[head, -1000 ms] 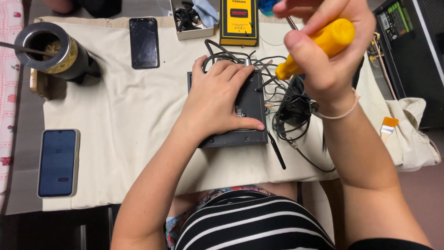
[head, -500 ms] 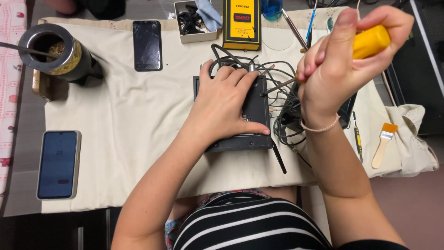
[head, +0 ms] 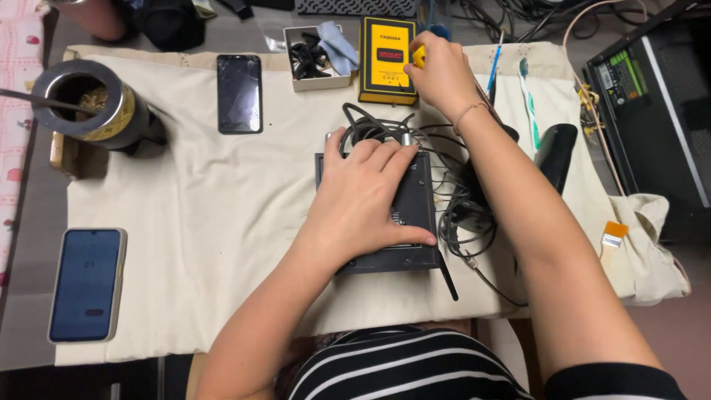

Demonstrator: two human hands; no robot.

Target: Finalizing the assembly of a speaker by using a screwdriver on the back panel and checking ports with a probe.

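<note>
Your left hand (head: 366, 196) lies flat, fingers spread, on the black box-shaped device (head: 411, 222) at the middle of the cream cloth (head: 200, 192), apparently pinning it so it cannot slide. Your right hand (head: 442, 74) is closed around a yellow-handled tool (head: 418, 55) at the far edge, beside the yellow meter (head: 386, 59); the tool's tip is hidden. A tangle of black cables (head: 452, 178) sits just right of the device. Count: two phones, one dark (head: 238, 92), one lit (head: 87, 284); one metal cup (head: 85, 104); one small brush (head: 612, 238).
</note>
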